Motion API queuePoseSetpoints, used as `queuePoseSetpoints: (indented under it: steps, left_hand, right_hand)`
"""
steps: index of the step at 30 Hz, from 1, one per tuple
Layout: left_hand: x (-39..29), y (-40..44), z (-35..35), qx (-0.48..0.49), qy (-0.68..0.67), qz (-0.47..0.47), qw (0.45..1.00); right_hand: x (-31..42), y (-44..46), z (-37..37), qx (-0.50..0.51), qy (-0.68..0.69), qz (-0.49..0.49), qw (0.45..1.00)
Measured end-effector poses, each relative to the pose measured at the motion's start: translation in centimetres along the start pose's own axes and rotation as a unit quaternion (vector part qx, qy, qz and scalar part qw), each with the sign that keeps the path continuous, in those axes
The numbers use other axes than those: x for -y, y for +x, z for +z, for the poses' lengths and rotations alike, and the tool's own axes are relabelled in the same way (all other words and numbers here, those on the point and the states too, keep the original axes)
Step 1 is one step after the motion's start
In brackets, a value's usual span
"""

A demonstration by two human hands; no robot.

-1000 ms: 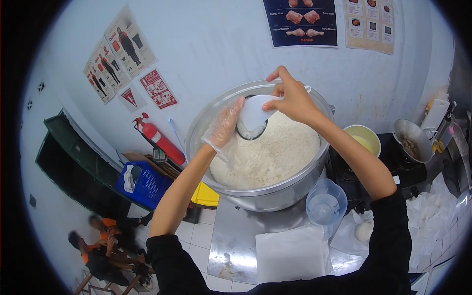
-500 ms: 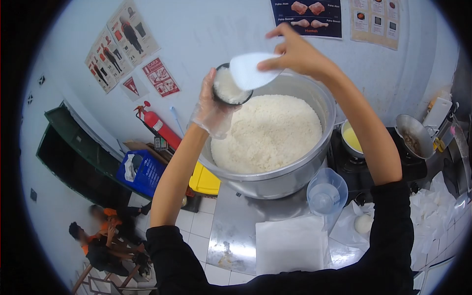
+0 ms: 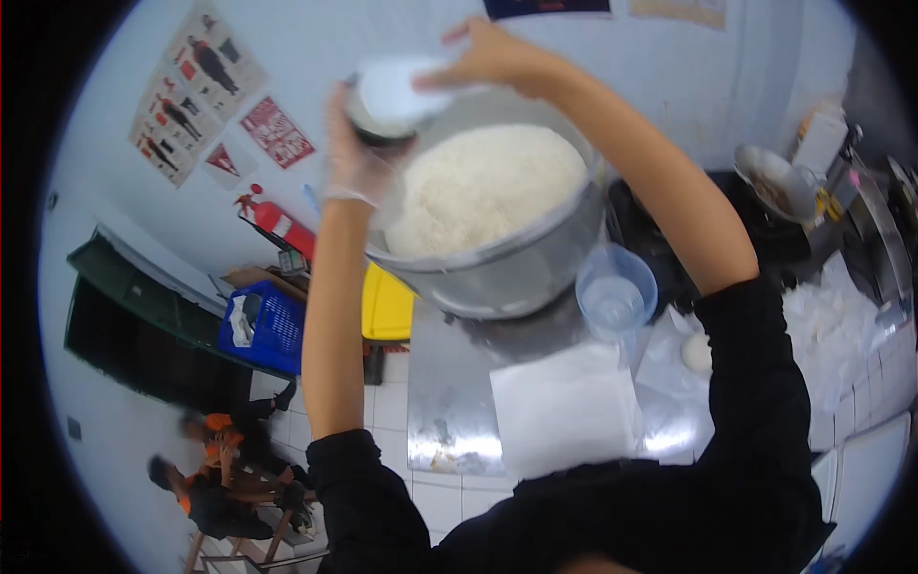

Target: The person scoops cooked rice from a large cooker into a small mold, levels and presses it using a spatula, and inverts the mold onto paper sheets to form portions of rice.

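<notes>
left hand [image 3: 356,158] is gripping bowl [image 3: 382,136] | right hand [image 3: 492,57] is pinching scoop [image 3: 394,91] over that bowl | big pot [image 3: 497,277] is holding rice [image 3: 488,182] below both grips

Signage, left wall: we read "CARA" heading the red poster [image 3: 277,133], soft with blur; we cannot resolve the print beneath it. Beside it we log a sign [image 3: 224,161] with a red downward-pointing triangle, lettering too small to read. Above, we note two posters of clothed figures, the upper poster [image 3: 215,62] and the lower poster [image 3: 172,122], captions illegible. On the extinguisher [image 3: 281,225] we see a pale label, unreadable. At the top edge, we find a dark poster [image 3: 547,8] and a beige sheet [image 3: 677,11], both cropped, no words legible.
</notes>
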State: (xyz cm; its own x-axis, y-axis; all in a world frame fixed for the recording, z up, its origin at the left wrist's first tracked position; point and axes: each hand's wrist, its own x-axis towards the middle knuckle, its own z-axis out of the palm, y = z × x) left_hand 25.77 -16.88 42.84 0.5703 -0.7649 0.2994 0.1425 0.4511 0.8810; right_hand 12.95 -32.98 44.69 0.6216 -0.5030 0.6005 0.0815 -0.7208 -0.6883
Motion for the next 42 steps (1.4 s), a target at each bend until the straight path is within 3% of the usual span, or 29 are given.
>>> queuePoseSetpoints:
  steps: [3,4,5,8,10,12,13,14,15,16,17,19,20,22,25,28,31,37,40,42]
  left_hand:
    - [-1.8,-5.7,-0.3,0.065,-0.141,0.037,0.987]
    - [-2.3,-8.4,-1.2,0.094,-0.234,-0.06,0.966]
    - [-2.0,-11.8,-1.0,0.085,-0.278,-0.088,0.953]
    - [2.2,-20.7,-0.5,-0.101,-0.366,-0.119,0.918]
    - [7.6,-25.9,-1.9,-0.157,-0.264,-0.206,0.929]
    - [15.0,-30.2,-6.2,-0.092,-0.281,-0.359,0.885]
    - [19.1,-32.3,-7.2,-0.114,-0.249,-0.357,0.893]
    - [23.0,-34.0,-7.5,-0.134,-0.216,-0.354,0.9]
    - [26.6,-35.4,-8.8,-0.078,-0.027,-0.303,0.949]
    - [28.7,-36.3,-9.4,-0.018,0.162,-0.238,0.957]
    - [29.3,-36.5,-8.6,0.011,0.267,-0.16,0.95]
    - [30.3,-36.6,-7.0,0.063,0.463,-0.001,0.884]
    - [30.6,-36.8,-6.7,0.112,0.557,0.042,0.822]
    - [31.5,-37.7,-6.2,0.163,0.594,0.018,0.787]
    - [33.5,-38.8,-7.4,0.114,0.568,0.091,0.81]
    - [32.4,-38.8,-7.1,0.089,0.562,0.099,0.817]
    - [32.6,-39.1,-7.9,0.113,0.546,0.087,0.826]
    - [32.9,-39.8,-8.8,0.099,0.532,0.079,0.837]
    - [33.1,-39.9,-8.8,0.08,0.513,0.084,0.851]
    - [33.1,-39.9,-8.8,0.074,0.503,0.11,0.854]
  right_hand:
    - [2.9,-4.5,-5.0,-0.062,0.03,0.029,0.997]
    - [3.6,-7.0,-6.6,-0.073,0.078,0.055,0.993]
    - [4.0,-9.9,-7.8,-0.083,0.124,0.077,0.986]
    - [2.5,-18.6,-10.8,-0.072,0.017,0.141,0.987]
    - [0.7,-25.3,-10.3,-0.052,0.043,0.197,0.978]
    - [-1.8,-31.3,-9.8,0.078,0.036,0.292,0.952]
    - [-2.7,-33.9,-8.7,0.118,0.028,0.307,0.944]
    - [-4.2,-36.9,-7.3,0.141,0.029,0.354,0.924]
    - [-4.8,-39.3,-5.9,0.151,0.039,0.355,0.922]
    - [-6.8,-42.3,-3.8,0.135,0.051,0.352,0.925]
    - [-9.1,-45.2,-1.7,0.12,0.064,0.348,0.928]
    - [-11.9,-48.7,2.3,0.111,-0.057,0.315,0.941]
    - [-12.9,-49.7,4.2,0.118,-0.115,0.298,0.94]
    - [-13.9,-50.4,7.6,0.127,-0.229,0.259,0.93]
    - [-14.5,-50.7,10.4,0.118,-0.305,0.217,0.92]
    - [-15.6,-52.0,12.6,0.064,-0.355,0.182,0.915]
    - [-16.0,-52.5,12.4,0.087,-0.346,0.236,0.904]
    - [-14.0,-53.1,12.6,-0.005,-0.272,0.157,0.949]
    - [-11.8,-52.5,12.7,-0.065,-0.171,0.153,0.971]
    - [-10.7,-52.1,12.1,-0.003,-0.116,0.318,0.941]
